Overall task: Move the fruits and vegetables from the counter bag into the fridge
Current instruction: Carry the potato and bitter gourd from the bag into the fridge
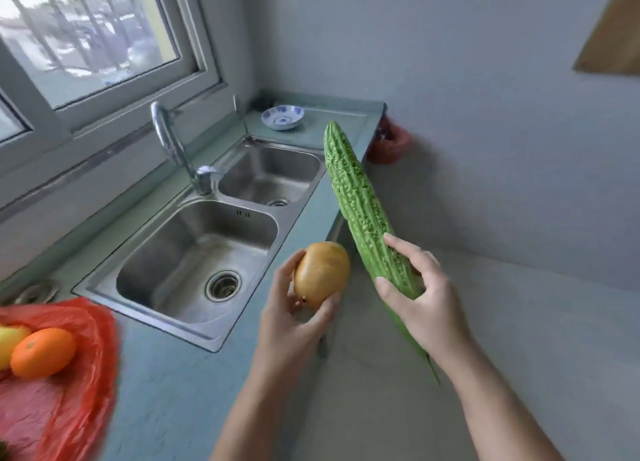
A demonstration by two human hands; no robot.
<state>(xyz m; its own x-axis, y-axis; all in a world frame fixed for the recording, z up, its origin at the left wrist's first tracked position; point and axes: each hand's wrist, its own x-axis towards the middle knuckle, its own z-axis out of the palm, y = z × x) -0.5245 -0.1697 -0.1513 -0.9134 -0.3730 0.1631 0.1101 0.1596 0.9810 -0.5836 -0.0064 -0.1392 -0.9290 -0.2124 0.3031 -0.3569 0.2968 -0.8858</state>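
Observation:
My left hand (294, 318) grips a round yellow-brown onion (322, 273) in the air past the counter's front edge. My right hand (422, 297) holds a long bumpy green bitter gourd (360, 211) near its lower end; the gourd points up and away toward the far corner. At the lower left, a red plastic bag (69, 391) lies open on the counter with an orange (43, 353) and part of a yellow fruit (8, 342) inside. The fridge is not in view.
A steel double sink (194, 252) with a tall tap (173, 148) is set in the grey-green counter (162, 391) under a window. A blue-patterned bowl (282, 116) sits in the far corner. Another red bag (389, 141) hangs beyond the counter's end. Grey floor spreads to the right.

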